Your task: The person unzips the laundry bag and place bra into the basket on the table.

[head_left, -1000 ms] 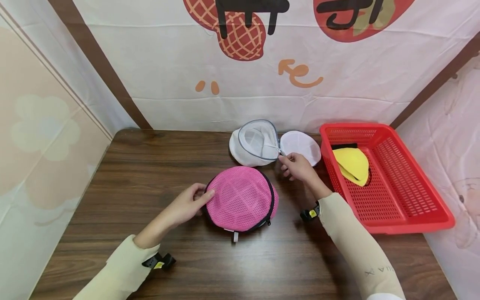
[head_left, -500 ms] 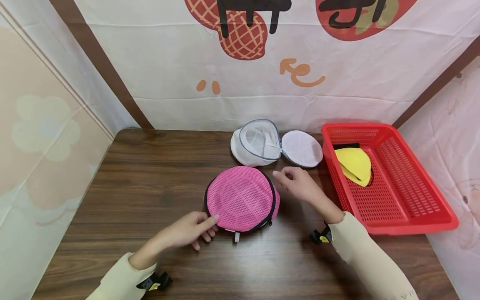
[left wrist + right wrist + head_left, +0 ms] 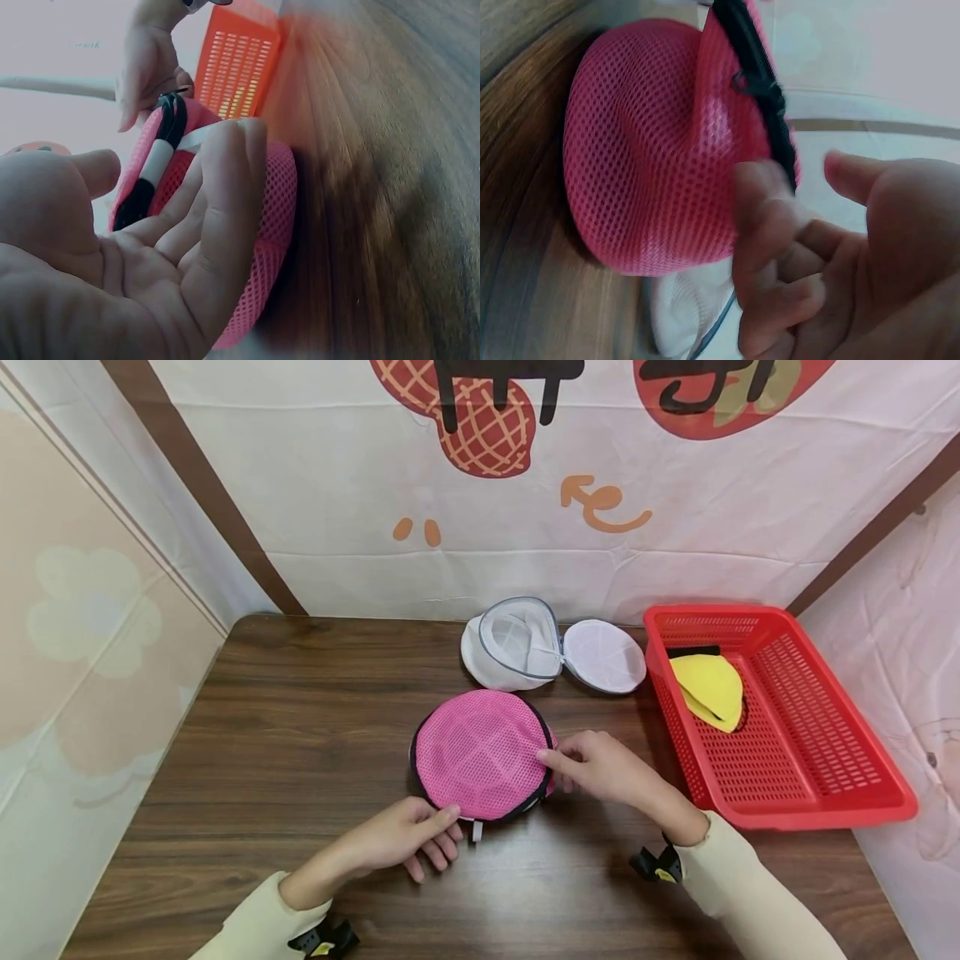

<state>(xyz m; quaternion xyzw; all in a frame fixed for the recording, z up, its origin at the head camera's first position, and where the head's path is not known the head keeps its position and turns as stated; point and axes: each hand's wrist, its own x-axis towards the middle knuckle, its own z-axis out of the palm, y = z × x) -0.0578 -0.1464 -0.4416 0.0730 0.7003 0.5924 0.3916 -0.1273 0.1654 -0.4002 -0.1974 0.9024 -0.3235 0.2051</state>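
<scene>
A pink mesh laundry bag (image 3: 480,752), round with a black zipper band, sits on the wooden table. My left hand (image 3: 408,839) is at its near left edge, thumb tip over the rim, fingers extended below beside a small white tag (image 3: 477,832). In the left wrist view the thumb stands apart from the fingers. My right hand (image 3: 603,768) is at the bag's right edge, thumb tip over the black band. The right wrist view shows bent fingers (image 3: 769,232) close to the zipper (image 3: 757,90), with a gap to the thumb. Neither hand grips the bag.
Behind the pink bag stands a white mesh bag (image 3: 498,664) with its round lid (image 3: 604,657) unzipped and folded out to the right. A red plastic basket (image 3: 862,760) on the right holds a yellow cloth item (image 3: 708,689) and something black (image 3: 693,652). A printed curtain (image 3: 337,468) hangs behind.
My right hand has left the white bag's zipper and come down to the pink bag's right edge. My left hand has slid from the pink bag's left side to its near edge.
</scene>
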